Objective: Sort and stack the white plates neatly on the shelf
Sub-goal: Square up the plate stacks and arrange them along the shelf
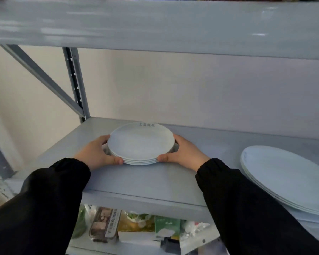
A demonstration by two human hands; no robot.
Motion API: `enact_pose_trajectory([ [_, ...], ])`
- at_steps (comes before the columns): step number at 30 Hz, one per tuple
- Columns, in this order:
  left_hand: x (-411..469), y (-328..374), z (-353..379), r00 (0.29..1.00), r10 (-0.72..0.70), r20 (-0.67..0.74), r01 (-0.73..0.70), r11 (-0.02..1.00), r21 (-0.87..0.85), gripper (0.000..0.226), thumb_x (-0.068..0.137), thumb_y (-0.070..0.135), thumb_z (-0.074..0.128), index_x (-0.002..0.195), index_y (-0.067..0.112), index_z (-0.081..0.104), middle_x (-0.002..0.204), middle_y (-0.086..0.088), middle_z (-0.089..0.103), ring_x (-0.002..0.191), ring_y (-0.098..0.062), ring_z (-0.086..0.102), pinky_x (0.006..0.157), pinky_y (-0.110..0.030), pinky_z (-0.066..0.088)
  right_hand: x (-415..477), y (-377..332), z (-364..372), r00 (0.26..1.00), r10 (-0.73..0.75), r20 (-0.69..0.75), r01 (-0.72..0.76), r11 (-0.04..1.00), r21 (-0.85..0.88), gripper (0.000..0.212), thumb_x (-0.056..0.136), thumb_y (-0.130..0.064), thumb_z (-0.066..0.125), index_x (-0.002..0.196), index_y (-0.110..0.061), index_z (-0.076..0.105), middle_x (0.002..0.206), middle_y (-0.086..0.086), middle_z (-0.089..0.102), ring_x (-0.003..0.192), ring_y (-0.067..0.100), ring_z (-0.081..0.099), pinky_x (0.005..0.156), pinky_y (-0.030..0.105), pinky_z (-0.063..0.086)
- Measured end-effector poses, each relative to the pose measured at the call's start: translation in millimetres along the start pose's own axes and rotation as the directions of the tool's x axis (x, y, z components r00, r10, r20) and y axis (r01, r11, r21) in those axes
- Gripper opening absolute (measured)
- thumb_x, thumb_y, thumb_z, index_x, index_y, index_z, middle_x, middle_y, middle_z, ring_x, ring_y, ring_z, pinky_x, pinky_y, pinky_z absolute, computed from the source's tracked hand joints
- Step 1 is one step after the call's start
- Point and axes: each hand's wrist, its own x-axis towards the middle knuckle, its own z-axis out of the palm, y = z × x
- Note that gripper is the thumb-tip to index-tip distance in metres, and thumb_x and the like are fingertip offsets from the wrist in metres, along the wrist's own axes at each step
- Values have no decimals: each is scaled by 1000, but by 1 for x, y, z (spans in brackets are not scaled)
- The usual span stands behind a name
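Four or so small white plates point(140, 144) in one stack, toward the back left of the shelf point(145, 181), clasped at opposite rims by left hand point(96, 153) and right hand point(184, 151), likely to square the edges. Far side of each grip hidden; larger plates point(284, 177) at the shelf's right end cut off; rim lettering point(147, 124) unreadable

Left hand point(95, 153) and right hand point(185, 152) curled, gripping, arms outstretched

Plates point(140, 142): smooth, glossy white. Shelf point(145, 179): painted grey metal, slight sheen.
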Motion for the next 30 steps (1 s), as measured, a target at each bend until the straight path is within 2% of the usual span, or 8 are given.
enact_pose_trajectory([
  [3, -10, 23, 21, 999, 9, 53, -10, 1000, 18, 129, 31, 63, 89, 144, 24, 40, 142, 1, 49, 130, -21, 45, 97, -30, 34, -31, 15, -15, 998, 28, -58, -26, 999, 31, 75, 70, -35, 91, 131, -43, 48, 108, -42, 49, 91, -32, 44, 70, -6, 35],
  [6, -22, 44, 41, 997, 38, 72, -39, 999, 22, 135, 27, 68, 83, 146, 22, 38, 145, -1, 47, 132, -22, 43, 100, -32, 35, -60, 27, -28, 994, 28, -102, -25, 999, 23, 82, 68, -37, 92, 137, -39, 47, 113, -41, 50, 97, -30, 45, 78, -2, 38],
  [9, -36, 54, 58, 994, 73, 80, -75, 997, 24, 132, 32, 68, 85, 146, 23, 37, 144, 0, 47, 132, -21, 43, 102, -34, 36, -84, 33, -35, 990, 37, -134, -36, 999, 7, 88, 65, -42, 92, 140, -37, 47, 124, -32, 55, 116, -8, 51, 99, 21, 43],
  [11, -46, 54, 68, 992, 109, 56, -111, 993, 35, 130, 31, 74, 79, 143, 24, 38, 142, 1, 47, 131, -20, 43, 104, -36, 37, -98, 40, -37, 989, 22, -147, -23, 1000, -5, 90, 62, -49, 92, 139, -39, 46, 131, -29, 55, 121, -5, 50, 101, 26, 44],
  [14, -54, 50, 71, 990, 139, 29, -141, 988, 63, 127, 33, 78, 77, 142, 25, 38, 144, 1, 44, 132, -19, 41, 108, -42, 35, -114, 44, -36, 984, -4, -180, 1, 1000, -19, 91, 63, -45, 92, 140, -39, 45, 133, -28, 54, 114, -14, 48, 91, 14, 42],
  [20, -56, 52, 71, 986, 161, 50, -164, 983, 87, 125, 39, 76, 76, 144, 26, 31, 146, 0, 43, 133, -16, 39, 109, -38, 33, -120, 43, -38, 980, -32, -198, 30, 999, -13, 85, 67, -37, 92, 139, -32, 46, 123, -27, 50, 113, -6, 44, 88, 19, 38],
  [24, -57, 53, 70, 984, 171, 55, -176, 977, 119, 123, 40, 81, 71, 146, 33, 31, 147, 3, 44, 134, -18, 41, 110, -39, 33, -121, 44, -37, 978, -33, -207, 29, 999, -22, 89, 65, -39, 92, 140, -29, 45, 122, -23, 49, 114, -2, 45, 96, 27, 43],
  [30, -56, 56, 70, 977, 201, 75, -210, 967, 142, 118, 44, 82, 69, 145, 36, 31, 146, 7, 46, 133, -16, 43, 109, -38, 35, -125, 46, -43, 978, -5, -209, -7, 998, -59, 88, 68, -39, 91, 141, -26, 44, 116, -26, 48, 109, -3, 49, 90, 18, 42],
])
